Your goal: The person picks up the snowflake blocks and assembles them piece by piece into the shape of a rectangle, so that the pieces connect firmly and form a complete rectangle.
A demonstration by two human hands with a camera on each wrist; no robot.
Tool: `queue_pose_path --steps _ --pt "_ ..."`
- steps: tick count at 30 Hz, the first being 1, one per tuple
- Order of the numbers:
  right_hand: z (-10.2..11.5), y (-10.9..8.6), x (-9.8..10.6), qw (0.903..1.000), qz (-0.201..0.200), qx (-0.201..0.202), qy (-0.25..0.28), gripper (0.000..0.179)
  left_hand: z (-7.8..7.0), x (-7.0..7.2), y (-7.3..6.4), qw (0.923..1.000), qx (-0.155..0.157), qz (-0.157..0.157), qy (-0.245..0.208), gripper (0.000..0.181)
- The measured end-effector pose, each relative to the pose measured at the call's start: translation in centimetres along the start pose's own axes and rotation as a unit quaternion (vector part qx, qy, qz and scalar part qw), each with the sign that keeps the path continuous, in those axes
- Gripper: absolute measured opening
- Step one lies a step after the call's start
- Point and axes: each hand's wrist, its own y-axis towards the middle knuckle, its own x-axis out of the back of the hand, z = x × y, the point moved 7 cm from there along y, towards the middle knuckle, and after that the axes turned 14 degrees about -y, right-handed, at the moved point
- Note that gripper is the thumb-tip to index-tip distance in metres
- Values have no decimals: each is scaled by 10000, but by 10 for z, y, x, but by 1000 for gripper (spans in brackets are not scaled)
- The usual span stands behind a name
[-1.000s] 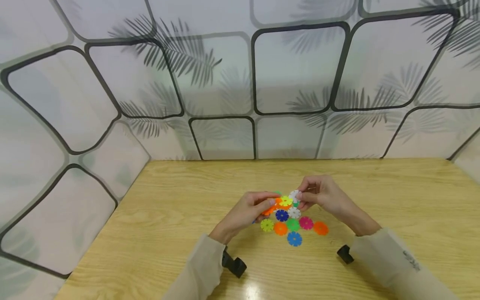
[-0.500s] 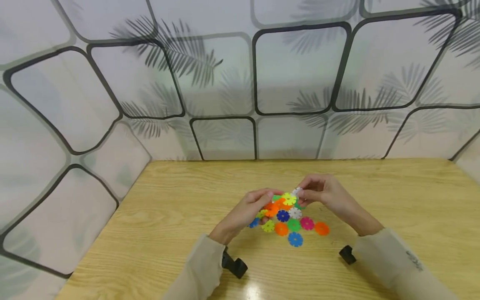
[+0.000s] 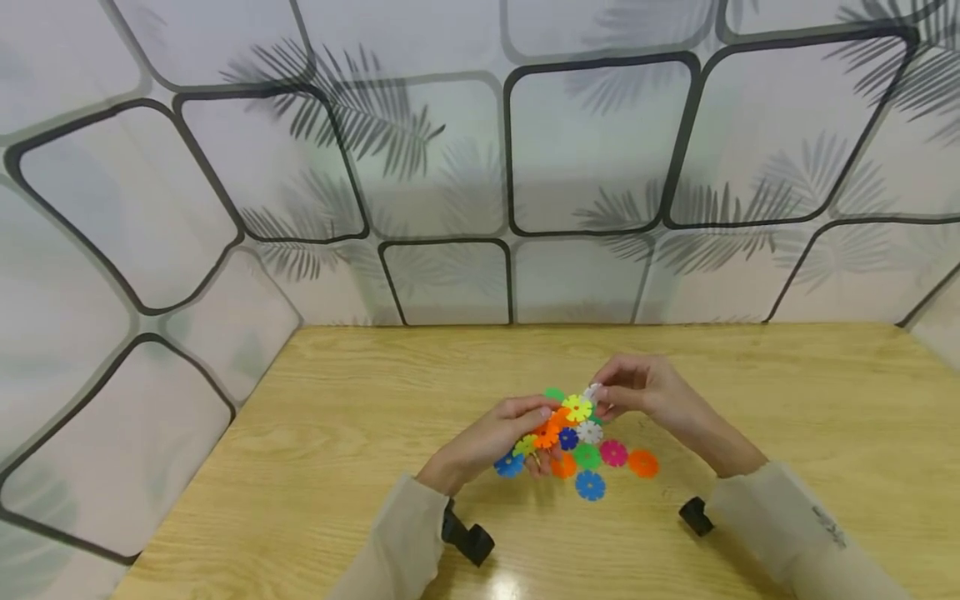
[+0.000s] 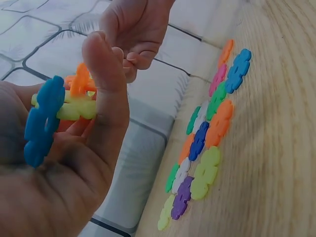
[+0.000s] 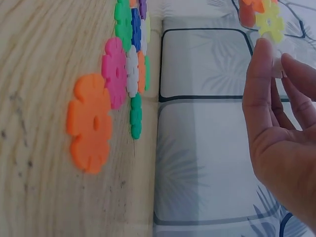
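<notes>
"Where's the chain of joined flower discs [image 3: 545, 435]?"

"Above the counter [image 3: 337, 483], in the left hand [image 3: 491, 433]. Thumb and fingers pinch an orange disc partway along, probably to steady the chain and leave its yellow end reachable."

"And the right hand [image 3: 645, 390]?"

"Its fingers pinch a white disc [image 3: 590, 392] at that end, likely to keep its slots exposed. I can't tell whether it's slotted in."

"Room to move?"

"Loose discs [image 3: 613, 452] lie flat below, so a low sweep might disturb them. The counter extends well past both hands; its far edge meets the patterned backdrop [image 3: 450, 196]."
</notes>
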Motion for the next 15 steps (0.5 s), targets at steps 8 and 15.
queue_pose_path --steps 8,15 --pt "-13 11 13 9964 344 -780 -34 30 -5 8 0 9987 -200 -417 214 39" --pt "-30 9 14 9903 634 -1200 -294 27 -4 8 0 9978 -175 -635 103 40"
